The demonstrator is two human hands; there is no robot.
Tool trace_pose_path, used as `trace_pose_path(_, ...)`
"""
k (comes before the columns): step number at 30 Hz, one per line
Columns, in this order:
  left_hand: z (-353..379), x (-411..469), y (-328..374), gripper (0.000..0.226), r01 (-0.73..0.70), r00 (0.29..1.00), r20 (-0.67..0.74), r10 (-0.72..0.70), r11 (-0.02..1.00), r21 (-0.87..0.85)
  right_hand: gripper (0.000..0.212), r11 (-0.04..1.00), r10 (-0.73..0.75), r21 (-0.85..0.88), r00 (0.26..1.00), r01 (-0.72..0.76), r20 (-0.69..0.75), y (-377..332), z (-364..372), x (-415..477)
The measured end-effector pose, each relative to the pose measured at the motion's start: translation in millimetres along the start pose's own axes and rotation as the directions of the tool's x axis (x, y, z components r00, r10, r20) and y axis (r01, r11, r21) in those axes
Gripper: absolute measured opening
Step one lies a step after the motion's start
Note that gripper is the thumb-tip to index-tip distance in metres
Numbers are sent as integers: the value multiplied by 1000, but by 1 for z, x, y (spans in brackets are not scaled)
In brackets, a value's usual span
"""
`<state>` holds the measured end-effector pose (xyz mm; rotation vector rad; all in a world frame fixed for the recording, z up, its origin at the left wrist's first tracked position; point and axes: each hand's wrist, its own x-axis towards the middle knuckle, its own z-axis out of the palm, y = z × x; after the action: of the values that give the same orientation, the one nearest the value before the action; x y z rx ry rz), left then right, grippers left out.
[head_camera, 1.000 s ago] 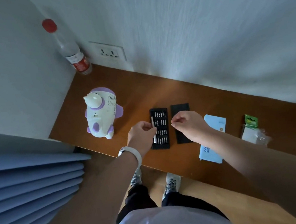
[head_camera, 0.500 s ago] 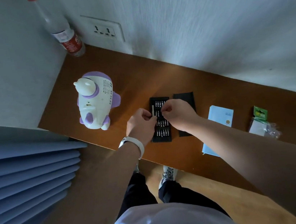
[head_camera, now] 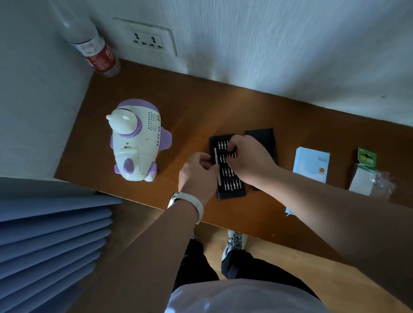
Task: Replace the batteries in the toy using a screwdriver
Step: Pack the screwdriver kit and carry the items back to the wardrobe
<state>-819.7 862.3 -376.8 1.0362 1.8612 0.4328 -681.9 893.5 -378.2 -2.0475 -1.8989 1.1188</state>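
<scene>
The toy (head_camera: 137, 141) stands on the worktop (head_camera: 193, 105) to our left, well apart from both hands, its white-and-purple body leaning with the nose up toward the far-left corner. We have not reached for it; both hands are busy over the open bit case (head_camera: 227, 166) just right of it. Our left hand (head_camera: 197, 176) sits at the case's left edge, fingers curled in beside the slim silver screwdriver handle (head_camera: 217, 166), whose long axis runs near-to-far along that edge; we cannot tell whether they actually pinch it. Our right hand (head_camera: 249, 158) bends over the rows of bits, fingertips together as if picking one, though the bit itself is hidden. The left hand is the nearer one to the toy, so we judge it will steady the body while the right drives. The battery pack (head_camera: 368, 174) lies far right.
</scene>
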Motion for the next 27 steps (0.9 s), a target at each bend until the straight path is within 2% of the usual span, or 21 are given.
trace_pose_path(3,-1,3,-1,23,13,1000,18,-13,1000,2,25,999,38,27,999,-38,-18,-3,-3,0)
trace_pose_path(8,-2,7,0,24,18,999,28,-19,1000,24,37,996,82,20,996,-83,36,-8,-10,8)
trace_pose_path(14,0,10,4,24,51,999,14,-52,998,26,36,987,150,-77,984,-143,92,-18,-14,14)
trace_pose_path(19,1,4,4,28,43,999,31,-43,999,-2,34,987,148,-74,987,-143,64,-14,-12,11)
trace_pose_path(22,1,-5,3,30,21,999,35,-18,997,-74,32,990,142,-9,990,-141,20,-11,-10,4)
trace_pose_path(27,-4,-19,10,27,51,998,37,-42,959,-279,40,970,105,218,994,-104,6,-12,-14,-12)
